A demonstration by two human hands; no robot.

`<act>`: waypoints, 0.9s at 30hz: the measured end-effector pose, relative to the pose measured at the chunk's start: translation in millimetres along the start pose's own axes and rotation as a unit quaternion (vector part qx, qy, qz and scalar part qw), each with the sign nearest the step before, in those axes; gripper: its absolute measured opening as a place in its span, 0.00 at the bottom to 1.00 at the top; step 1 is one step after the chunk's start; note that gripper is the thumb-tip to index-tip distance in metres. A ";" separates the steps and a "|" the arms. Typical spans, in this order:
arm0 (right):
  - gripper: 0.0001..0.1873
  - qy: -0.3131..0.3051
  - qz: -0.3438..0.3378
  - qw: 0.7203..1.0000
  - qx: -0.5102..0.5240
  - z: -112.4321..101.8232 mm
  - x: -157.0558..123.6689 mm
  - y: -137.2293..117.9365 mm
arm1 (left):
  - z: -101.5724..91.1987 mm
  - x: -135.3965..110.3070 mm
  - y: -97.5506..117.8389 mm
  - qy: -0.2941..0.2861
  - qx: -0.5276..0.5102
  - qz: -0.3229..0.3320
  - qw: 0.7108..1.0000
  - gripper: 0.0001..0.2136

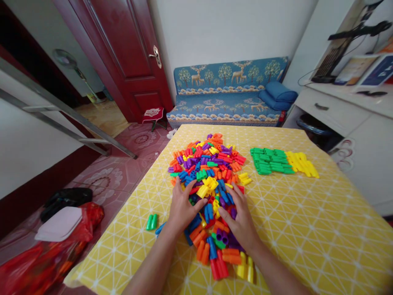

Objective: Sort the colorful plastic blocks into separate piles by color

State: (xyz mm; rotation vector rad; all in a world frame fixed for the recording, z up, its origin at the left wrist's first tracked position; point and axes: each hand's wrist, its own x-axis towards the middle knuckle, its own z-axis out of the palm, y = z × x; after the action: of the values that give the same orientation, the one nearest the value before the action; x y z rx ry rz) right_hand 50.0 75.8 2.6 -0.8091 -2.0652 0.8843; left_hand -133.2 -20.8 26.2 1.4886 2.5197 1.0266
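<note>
Left hand (183,207) and right hand (241,219), fingers apart, flank glossy, multicoloured twin-tube pieces (208,185).

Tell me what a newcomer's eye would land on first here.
Probably the multicoloured heap on the table, with the left hand and right hand spread over it. Next, the green pieces and yellow pieces grouped to its right. Behind the table, the blue deer-patterned sofa stands out.
</note>
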 end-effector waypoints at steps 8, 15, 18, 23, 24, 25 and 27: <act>0.34 -0.053 -0.002 0.991 0.126 6.7 42.4 -8.7 | 22.8 73.2 35.6 0.023 -0.107 0.108 0.988 0.17; 0.24 0.015 -0.023 0.999 0.047 -28.3 82.0 26.8 | 50.1 98.3 31.4 0.021 -0.160 0.111 0.981 0.11; 0.31 0.016 -0.046 0.993 -0.111 -47.9 84.8 54.3 | 50.1 94.6 27.4 0.015 -0.149 0.120 0.981 0.12; 0.31 -0.055 -0.025 0.982 -0.177 -54.1 79.3 67.9 | 48.0 90.9 28.3 0.021 -0.142 0.124 0.982 0.14; 0.28 -0.057 -0.022 0.983 -0.174 -53.8 78.7 66.5 | 47.8 90.8 28.7 0.020 -0.139 0.123 0.982 0.13; 0.24 -0.050 -0.013 0.985 -0.166 -54.3 78.4 65.1 | 47.6 90.6 29.1 0.019 -0.138 0.123 0.983 0.13; 0.17 -0.020 0.029 0.991 -0.132 -59.5 78.5 64.4 | 47.1 90.2 29.3 0.015 -0.136 0.121 0.983 0.12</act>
State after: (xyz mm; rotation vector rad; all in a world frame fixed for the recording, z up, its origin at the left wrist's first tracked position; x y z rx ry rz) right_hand 72.8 191.0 10.7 -1.0027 -2.2340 0.6708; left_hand -142.8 84.6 31.5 1.7298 2.1409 1.3709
